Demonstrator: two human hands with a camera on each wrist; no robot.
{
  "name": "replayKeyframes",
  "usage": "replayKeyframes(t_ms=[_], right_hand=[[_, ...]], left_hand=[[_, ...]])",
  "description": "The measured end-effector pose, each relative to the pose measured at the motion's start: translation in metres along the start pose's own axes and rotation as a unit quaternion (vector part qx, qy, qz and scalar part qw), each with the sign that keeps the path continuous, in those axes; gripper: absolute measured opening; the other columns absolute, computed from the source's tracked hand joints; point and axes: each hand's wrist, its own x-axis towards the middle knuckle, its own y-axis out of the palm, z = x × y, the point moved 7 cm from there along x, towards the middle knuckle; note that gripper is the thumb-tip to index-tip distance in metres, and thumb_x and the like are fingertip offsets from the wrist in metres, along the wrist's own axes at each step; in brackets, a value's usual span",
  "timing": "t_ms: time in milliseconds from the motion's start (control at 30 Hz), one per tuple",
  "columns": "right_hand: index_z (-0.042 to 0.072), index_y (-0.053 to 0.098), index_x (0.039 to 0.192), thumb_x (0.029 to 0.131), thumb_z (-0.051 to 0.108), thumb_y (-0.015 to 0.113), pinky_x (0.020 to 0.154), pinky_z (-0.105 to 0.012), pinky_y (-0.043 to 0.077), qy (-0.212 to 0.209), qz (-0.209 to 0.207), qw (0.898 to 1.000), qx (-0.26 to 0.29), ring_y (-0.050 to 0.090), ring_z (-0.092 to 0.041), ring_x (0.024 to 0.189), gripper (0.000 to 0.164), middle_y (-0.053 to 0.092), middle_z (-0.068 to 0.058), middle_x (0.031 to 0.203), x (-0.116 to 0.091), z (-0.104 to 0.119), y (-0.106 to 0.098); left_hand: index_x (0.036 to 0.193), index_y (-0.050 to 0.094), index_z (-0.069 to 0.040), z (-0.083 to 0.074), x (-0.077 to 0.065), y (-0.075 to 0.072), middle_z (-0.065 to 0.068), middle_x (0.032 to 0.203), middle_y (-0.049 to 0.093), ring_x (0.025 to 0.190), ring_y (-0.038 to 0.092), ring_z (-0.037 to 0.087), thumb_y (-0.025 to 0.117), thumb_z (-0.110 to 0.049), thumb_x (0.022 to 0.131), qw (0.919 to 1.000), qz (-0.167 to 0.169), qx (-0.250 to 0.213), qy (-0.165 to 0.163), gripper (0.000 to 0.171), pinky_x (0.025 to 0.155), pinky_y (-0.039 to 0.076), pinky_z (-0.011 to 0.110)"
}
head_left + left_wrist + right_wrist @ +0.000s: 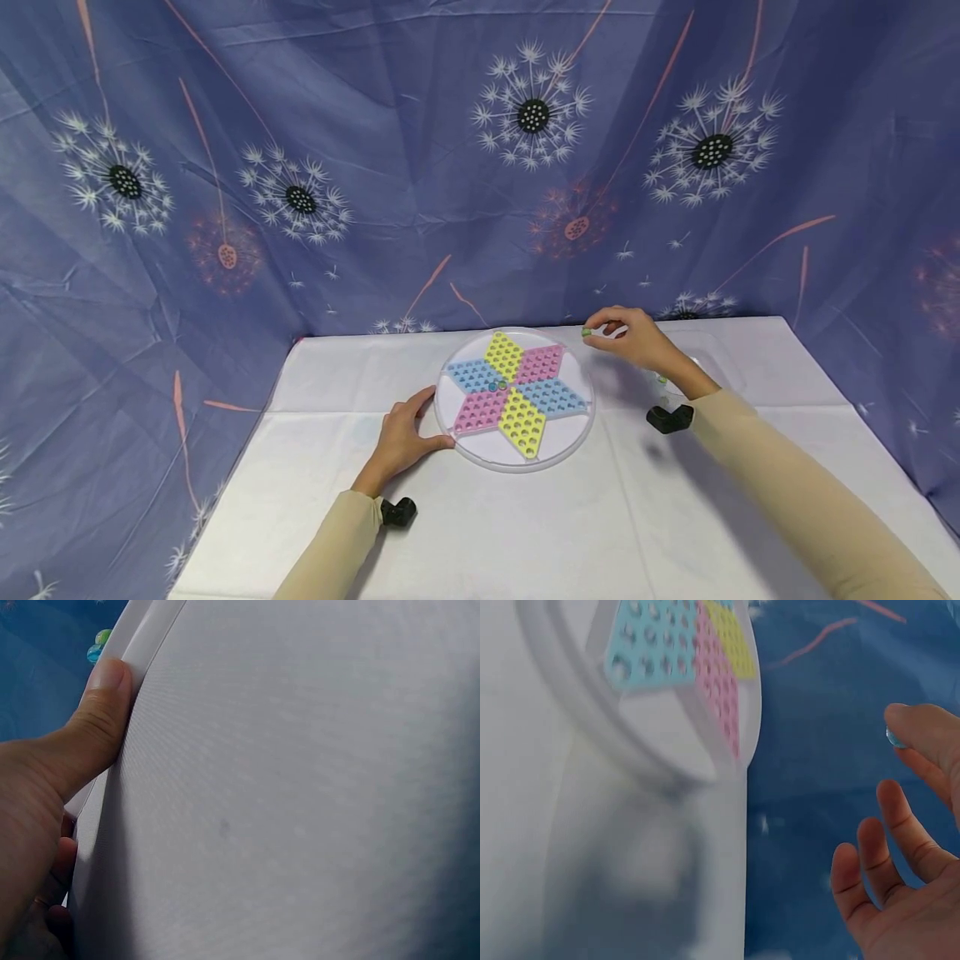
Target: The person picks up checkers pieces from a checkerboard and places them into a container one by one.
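The right hand pinches a small round glass-like marble between thumb and forefinger; it looks green from the head and bluish in the right wrist view. The hand's other three fingers are spread, loosely bent and away from the marble. The marble is held up off the white cloth-covered worktop, just to the right of a round white plastic game board and near the worktop's far edge.

The left hand is spread wide against the left rim of the board, its thumb at the near-left part and its forefinger farther along; the thumb lies on the rim in the left wrist view.

The board lies flat close to the middle of the worktop's far edge. On it is a six-pointed star of yellow, pink and light blue holed sections. Near the star's centre sit a blue marble and a green marble, side by side.

Toward the far right corner of the worktop is a clear plastic tray, partly hidden by the right forearm, with small greenish pieces in it, too small to make out. Behind the far edge hangs a blue curtain with a dandelion print.
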Motion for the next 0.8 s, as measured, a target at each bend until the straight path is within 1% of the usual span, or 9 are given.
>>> replayKeyframes(t_ms=[200,367,567,733,800], right_hand=[[0.017,0.074,0.117,0.094,0.04,0.075,0.087,-0.047,0.049,0.047,-0.014,0.999,-0.01,0.057,-0.027,0.107,0.032,0.063,-0.008,0.127,-0.012,-0.022,-0.023],[0.014,0.072,0.121,0.095,0.042,0.073,0.086,-0.047,0.05,0.072,-0.026,0.997,-0.014,0.056,-0.029,0.111,0.038,0.061,-0.011,0.133,-0.025,-0.035,-0.041],[0.015,0.072,0.122,0.094,0.048,0.073,0.085,-0.046,0.05,0.108,-0.05,0.993,-0.019,0.056,-0.029,0.113,0.043,0.059,-0.01,0.136,-0.038,-0.053,-0.058],[0.013,0.071,0.123,0.096,0.044,0.072,0.082,-0.044,0.051,0.111,-0.061,0.991,-0.03,0.055,-0.033,0.113,0.042,0.058,-0.013,0.137,-0.048,-0.067,-0.069],[0.013,0.071,0.123,0.096,0.044,0.072,0.079,-0.041,0.052,0.113,-0.069,0.991,-0.034,0.056,-0.033,0.112,0.041,0.059,-0.014,0.136,-0.051,-0.072,-0.073]], left_hand=[[0.154,0.049,-0.016,-0.001,-0.001,-0.001,-0.001,0.098,0.056,0.089,0.044,0.019,0.096,-0.043,0.067,1.0,-0.005,-0.005,-0.004,0.103,0.086,0.034,0.04],[0.155,0.048,-0.016,-0.001,-0.001,-0.001,-0.001,0.099,0.056,0.091,0.044,0.019,0.096,-0.043,0.067,0.9999,-0.002,-0.005,-0.01,0.103,0.086,0.034,0.04],[0.154,0.048,-0.015,-0.002,-0.001,-0.001,-0.001,0.098,0.054,0.09,0.043,0.019,0.096,-0.043,0.067,1.0,-0.003,-0.001,-0.008,0.103,0.086,0.034,0.041],[0.154,0.048,-0.016,-0.002,0.0,0.0,-0.001,0.097,0.053,0.09,0.043,0.019,0.096,-0.043,0.067,1.0,-0.001,0.005,-0.007,0.103,0.086,0.034,0.041],[0.154,0.048,-0.016,-0.002,0.0,0.0,-0.001,0.097,0.053,0.09,0.043,0.019,0.096,-0.043,0.067,1.0,-0.001,0.005,-0.006,0.103,0.086,0.035,0.041]])
